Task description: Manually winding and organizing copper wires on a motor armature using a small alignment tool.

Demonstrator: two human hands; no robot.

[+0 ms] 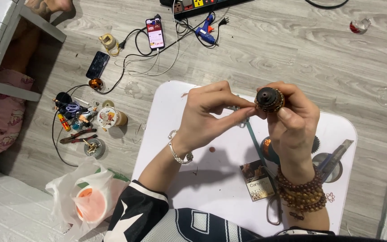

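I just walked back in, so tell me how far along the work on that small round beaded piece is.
Already done: the small round beaded piece has a band of beads around it under a dark cap. In hand: the right hand holds it up over the white table, and the left hand pinches at its side. Left: scissors and a copper wire spool lie on the table; how much remains can't be told.

Left hand (207, 114) bare, silver bangle (178, 152) at its wrist, right hand (292, 121) bare, stacked brown bead bracelets (302, 192) at five o'clock, black-and-white star-patterned sleeve (139, 210) at seven o'clock
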